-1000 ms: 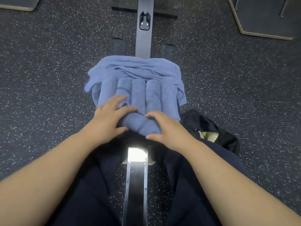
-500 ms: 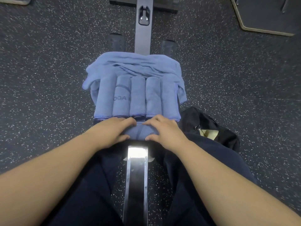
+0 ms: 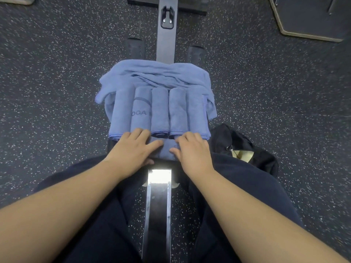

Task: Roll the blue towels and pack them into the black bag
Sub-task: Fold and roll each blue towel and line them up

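Two hands, left hand [image 3: 131,150] and right hand [image 3: 191,153], press flat, fingers spread, on a part-rolled blue towel [image 3: 164,149] between them. Five rolled towels [image 3: 159,111] lie just beyond the fingers; the black bag [image 3: 245,149] sits right. Rolling seems underway; next, likely finishing the roll.

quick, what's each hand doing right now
Left hand: open, palm pressing down on the rolled blue towel.
Right hand: open, pressing the same towel.

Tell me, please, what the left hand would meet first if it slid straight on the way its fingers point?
Probably the near ends of the rolled blue towels: the left hand points forward at that row, fingertips already about there.
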`<state>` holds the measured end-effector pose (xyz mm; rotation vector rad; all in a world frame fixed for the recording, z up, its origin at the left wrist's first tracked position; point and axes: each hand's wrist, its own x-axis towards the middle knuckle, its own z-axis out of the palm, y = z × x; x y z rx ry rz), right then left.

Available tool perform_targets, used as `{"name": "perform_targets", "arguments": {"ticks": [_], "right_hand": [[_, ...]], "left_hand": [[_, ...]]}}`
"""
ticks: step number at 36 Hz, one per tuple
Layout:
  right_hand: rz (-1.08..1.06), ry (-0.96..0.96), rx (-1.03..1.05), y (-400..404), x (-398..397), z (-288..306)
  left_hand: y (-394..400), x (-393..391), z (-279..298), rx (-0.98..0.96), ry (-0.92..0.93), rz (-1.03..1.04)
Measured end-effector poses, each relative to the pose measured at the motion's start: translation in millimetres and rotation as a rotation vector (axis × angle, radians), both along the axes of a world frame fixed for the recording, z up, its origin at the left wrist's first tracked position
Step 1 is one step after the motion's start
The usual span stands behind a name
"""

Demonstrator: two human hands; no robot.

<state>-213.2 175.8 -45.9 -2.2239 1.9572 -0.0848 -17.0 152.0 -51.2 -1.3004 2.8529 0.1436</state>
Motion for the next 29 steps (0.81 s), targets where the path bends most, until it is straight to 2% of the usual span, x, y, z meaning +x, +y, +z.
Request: {"name": "perform_targets", "arguments": {"ticks": [2, 6, 12, 17, 21, 29], "right_hand": [[-0.03, -0.026, -0.106, 3, 3, -4], [0.01, -0.018, -0.192, 7, 10, -7], [0.057, 0.051, -0.127, 13, 12, -14], [0.07, 0.054, -0.2, 7, 14, -18], [0.094, 0.019, -0.182, 6, 16, -19], [0.101, 0.076, -0.221, 6, 17, -24]], "left_hand": [[0, -2, -1, 0.001, -0.039, 0.011], [1, -7, -5, -0.088, -0.072, 0.025], [0, -10, -8, -0.12, -0.089, 0.039], [-1, -10, -10, -0.095, -0.075, 0.061], [-2, -6, -11, -0.072, -0.056, 0.069], [4, -6, -11, -0.137, -0.049, 0.077]]}}
